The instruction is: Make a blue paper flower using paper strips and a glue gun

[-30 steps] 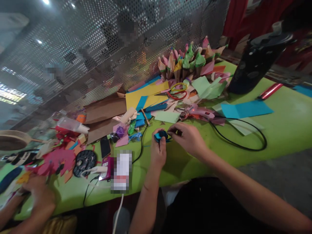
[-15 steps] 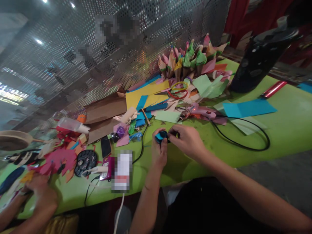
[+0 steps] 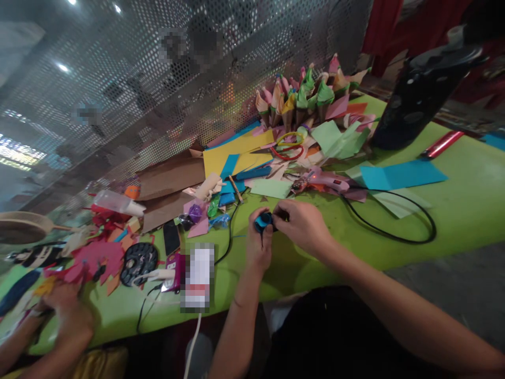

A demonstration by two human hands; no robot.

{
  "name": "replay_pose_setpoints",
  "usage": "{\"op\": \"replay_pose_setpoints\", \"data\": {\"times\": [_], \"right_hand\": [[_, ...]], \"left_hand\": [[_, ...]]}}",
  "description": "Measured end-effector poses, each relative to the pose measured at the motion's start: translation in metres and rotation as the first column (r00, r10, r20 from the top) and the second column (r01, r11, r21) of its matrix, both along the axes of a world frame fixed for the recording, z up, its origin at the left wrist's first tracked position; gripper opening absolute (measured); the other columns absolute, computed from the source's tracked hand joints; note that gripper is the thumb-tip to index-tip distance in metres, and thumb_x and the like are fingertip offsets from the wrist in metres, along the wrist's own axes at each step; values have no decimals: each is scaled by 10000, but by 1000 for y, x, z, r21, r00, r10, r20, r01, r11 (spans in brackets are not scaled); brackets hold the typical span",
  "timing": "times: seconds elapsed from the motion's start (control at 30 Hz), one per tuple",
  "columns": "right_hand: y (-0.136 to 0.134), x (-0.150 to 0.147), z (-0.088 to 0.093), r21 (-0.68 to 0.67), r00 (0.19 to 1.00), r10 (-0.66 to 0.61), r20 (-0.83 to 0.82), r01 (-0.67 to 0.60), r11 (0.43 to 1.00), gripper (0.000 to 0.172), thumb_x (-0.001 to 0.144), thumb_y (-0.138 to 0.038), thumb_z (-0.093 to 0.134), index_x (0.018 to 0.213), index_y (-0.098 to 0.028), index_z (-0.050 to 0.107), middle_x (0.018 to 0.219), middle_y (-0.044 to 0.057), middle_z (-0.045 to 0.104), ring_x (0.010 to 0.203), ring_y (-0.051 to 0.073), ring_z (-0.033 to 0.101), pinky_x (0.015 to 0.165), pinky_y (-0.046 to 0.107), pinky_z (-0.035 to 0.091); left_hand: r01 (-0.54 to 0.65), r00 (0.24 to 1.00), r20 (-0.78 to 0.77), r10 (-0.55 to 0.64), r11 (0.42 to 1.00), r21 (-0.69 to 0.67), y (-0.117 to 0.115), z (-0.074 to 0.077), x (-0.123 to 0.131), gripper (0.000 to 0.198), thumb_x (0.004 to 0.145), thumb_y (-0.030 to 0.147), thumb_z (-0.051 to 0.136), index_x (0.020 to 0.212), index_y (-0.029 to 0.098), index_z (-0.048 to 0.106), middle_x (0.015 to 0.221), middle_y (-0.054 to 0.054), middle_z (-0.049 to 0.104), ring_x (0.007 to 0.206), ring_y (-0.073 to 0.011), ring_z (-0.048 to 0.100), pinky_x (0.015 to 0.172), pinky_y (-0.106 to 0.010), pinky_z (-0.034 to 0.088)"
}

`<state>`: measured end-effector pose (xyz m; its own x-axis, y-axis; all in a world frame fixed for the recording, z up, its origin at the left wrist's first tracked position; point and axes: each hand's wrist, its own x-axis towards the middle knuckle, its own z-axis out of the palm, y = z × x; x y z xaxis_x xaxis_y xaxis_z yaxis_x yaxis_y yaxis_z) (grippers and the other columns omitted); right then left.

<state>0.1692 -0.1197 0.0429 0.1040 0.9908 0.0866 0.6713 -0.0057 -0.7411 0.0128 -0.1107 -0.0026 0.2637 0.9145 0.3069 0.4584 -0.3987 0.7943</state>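
A small piece of rolled blue paper (image 3: 263, 220) with a round open top is held upright over the near part of the green table (image 3: 339, 252). Wrapped around its side is my left hand (image 3: 259, 243), thumb in front. My right hand (image 3: 295, 222) is closed in a pinch at the roll's right edge, where something dark shows; I cannot make out what exactly its fingertips grip. Beyond my hands lies a pink glue gun (image 3: 327, 180) with a small red light, on paper scraps.
Paper cones with coloured swirls (image 3: 302, 100) stand at the back. A dark tumbler (image 3: 418, 102) and a red tube (image 3: 444, 145) are at the right. A black cable (image 3: 394, 238) loops nearby. Left are a phone (image 3: 171, 237), a power strip (image 3: 199, 273) and another person's hand (image 3: 65, 300).
The blue roll has turned slightly, so its round opening shows more. My right fingers have shifted a little along its edge.
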Motion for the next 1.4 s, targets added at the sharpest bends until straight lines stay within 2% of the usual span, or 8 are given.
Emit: {"op": "replay_pose_setpoints", "data": {"times": [0.13, 0.37, 0.73, 0.93, 1.2, 1.4], "right_hand": [[0, 1, 3, -12, 999, 8, 43, -7, 1000, 148, 802, -226, 563, 799, -210, 710, 796, 48, 753, 701, 180, 625, 574, 272, 282], [1, 5, 11, -26, 983, 27, 182, -22, 999, 183, 857, -275, 598, 937, -226, 756, 950, 58, 783, 806, 200, 675, 599, 271, 342], [5, 6, 20, -52, 937, 102, 334, -90, 995, 206, 887, -232, 589, 924, -227, 791, 975, 79, 798, 835, 225, 702, 608, 298, 350], [5, 7, 23, -43, 928, 121, 353, -113, 993, 220, 917, -238, 561, 922, -227, 781, 979, 81, 794, 798, 205, 685, 602, 294, 326], [5, 4, 23, -18, 898, 131, 421, -137, 990, 204, 888, -204, 567, 919, -204, 768, 917, 94, 781, 801, 223, 689, 606, 309, 319], [6, 7, 18, -31, 936, 138, 325, -135, 990, 216, 928, -241, 565, 939, -223, 780, 955, 80, 793, 815, 216, 697, 596, 292, 338]], "left_hand": [[9, 1000, -2, -9, 1000, 20, 1, 0, -1, 542, 1008, 620, 383, 1321, 211, 550, 1313, -149, 644, 1216, -256, 632, 1050, -428, 507], [19, 1000, -19, -18, 997, 78, 1, -2, -2, 502, 1012, 586, 416, 1342, 225, 527, 1339, -141, 634, 1237, -251, 621, 1056, -425, 504], [12, 999, -38, -8, 994, 112, 4, -5, -1, 504, 995, 593, 434, 1322, 226, 543, 1287, -135, 652, 1198, -263, 629, 1051, -444, 503], [-1, 999, -47, 6, 994, 108, 4, -6, -2, 475, 1007, 548, 427, 1330, 219, 540, 1299, -131, 647, 1201, -258, 622, 1049, -431, 500], [36, 999, -18, -34, 994, 107, 5, -5, 0, 507, 996, 582, 436, 1309, 200, 550, 1260, -151, 659, 1174, -268, 636, 1023, -427, 507], [-12, 1000, 23, 12, 1000, 5, 3, 1, -1, 541, 991, 634, 407, 1285, 205, 557, 1268, -146, 665, 1175, -261, 642, 1033, -424, 507]]}}
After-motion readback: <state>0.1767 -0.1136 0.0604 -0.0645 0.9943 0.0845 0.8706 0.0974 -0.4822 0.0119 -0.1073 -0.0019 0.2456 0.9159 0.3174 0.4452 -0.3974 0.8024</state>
